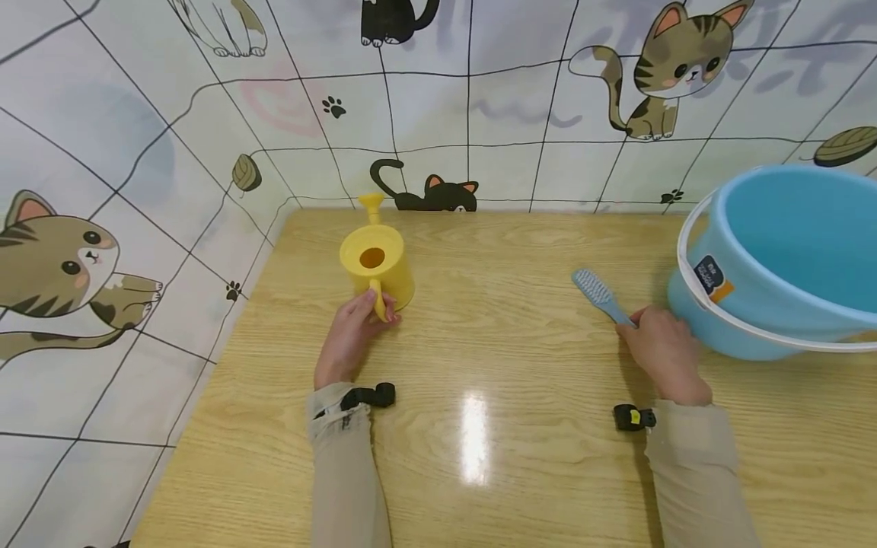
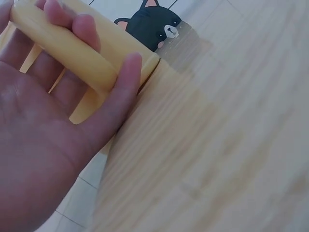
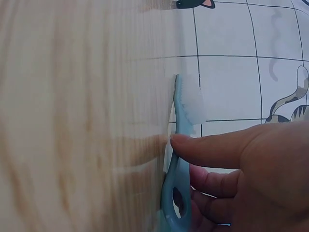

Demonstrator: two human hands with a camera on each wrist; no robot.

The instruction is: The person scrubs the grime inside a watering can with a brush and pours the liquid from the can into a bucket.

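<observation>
A yellow watering can [image 1: 397, 262] stands upright on the table at the left, its spout toward the back wall. My left hand [image 1: 348, 335] holds its handle; in the left wrist view the fingers curl round that yellow handle [image 2: 72, 53]. To the right lies a light blue scrubbing brush [image 1: 594, 288], white bristles facing up. My right hand [image 1: 663, 350] pinches the brush by its handle. In the right wrist view the thumb lies across the brush [image 3: 182, 166] near its neck, other fingers behind the handle, which has a hole at its end.
A light blue bucket [image 1: 747, 266] with a white handle stands at the right, close beside my right hand. The wooden table [image 1: 479, 335] meets a cat-patterned tiled wall [image 1: 507, 175] at the back and another at the left.
</observation>
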